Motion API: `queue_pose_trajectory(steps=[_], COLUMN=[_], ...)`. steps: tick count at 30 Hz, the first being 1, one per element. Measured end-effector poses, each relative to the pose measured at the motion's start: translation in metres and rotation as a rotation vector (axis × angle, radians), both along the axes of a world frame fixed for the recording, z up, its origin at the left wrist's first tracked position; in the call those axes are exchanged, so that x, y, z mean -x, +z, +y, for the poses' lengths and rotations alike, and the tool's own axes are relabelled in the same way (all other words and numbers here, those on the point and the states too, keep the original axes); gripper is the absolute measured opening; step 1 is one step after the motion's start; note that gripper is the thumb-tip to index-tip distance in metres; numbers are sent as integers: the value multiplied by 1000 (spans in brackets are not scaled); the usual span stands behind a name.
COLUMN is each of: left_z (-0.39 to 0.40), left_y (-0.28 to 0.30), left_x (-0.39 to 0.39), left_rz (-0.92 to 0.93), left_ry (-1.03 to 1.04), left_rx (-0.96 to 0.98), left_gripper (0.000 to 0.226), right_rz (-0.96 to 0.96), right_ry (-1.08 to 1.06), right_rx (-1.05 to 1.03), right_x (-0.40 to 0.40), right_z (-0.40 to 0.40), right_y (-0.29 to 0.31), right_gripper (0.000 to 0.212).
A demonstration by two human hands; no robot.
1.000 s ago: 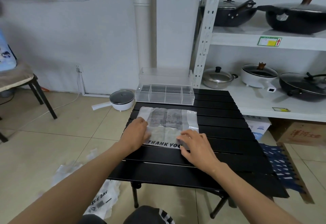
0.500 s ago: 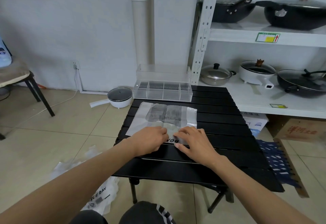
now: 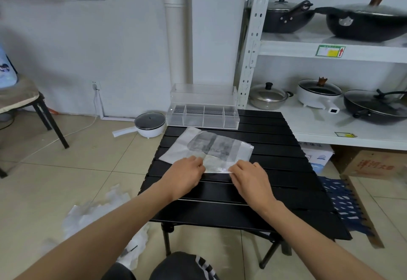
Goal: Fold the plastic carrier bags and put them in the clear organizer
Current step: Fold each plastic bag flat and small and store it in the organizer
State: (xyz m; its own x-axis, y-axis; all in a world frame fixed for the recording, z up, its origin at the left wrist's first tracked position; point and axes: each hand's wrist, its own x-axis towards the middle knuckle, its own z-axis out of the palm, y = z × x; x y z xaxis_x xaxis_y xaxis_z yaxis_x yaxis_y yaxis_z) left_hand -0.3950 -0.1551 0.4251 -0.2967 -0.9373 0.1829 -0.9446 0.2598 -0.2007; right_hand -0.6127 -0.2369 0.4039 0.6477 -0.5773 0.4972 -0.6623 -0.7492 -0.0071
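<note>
A translucent plastic carrier bag (image 3: 211, 147) with a grey print lies flat on the black slatted table (image 3: 275, 182). My left hand (image 3: 187, 175) and my right hand (image 3: 250, 177) both pinch its near edge, whose strip is turned up and over onto the bag. The clear organizer (image 3: 203, 112) with its divided compartments stands at the table's far edge, beyond the bag; its compartments look empty. More plastic bags (image 3: 97, 213) lie crumpled on the floor to the left of the table.
A white pot with a dark lid (image 3: 149, 124) sits on the floor left of the organizer. A shelf rack (image 3: 330, 50) with pans and pots stands right of the table. A chair (image 3: 28, 103) is at the far left, a cardboard box (image 3: 372, 165) low right.
Both hands slid from the bag's sides to its near edge and lifted it, folding the printed strip over. The bag now lies a little skewed.
</note>
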Motion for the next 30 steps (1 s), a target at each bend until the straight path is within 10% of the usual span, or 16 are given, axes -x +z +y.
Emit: queue_pose_trajectory(steps=[7,17,30], left_z=[10,57,43], left_y=[-10,-15,-15], left_x=[11,-54,-52], left_rz=[-54,566,929], left_ry=[89,-14,292], left_rx=[66,-90,-85], left_gripper=[21,35,17], right_rz=[10,-98,-126], right_ry=[368,53,33], right_rx=[-5,-356,-471], right_x=[-11,30,4], right_z=[25,-13,-14], right_y=[-1,-6,-7], right_gripper=[7,61,24])
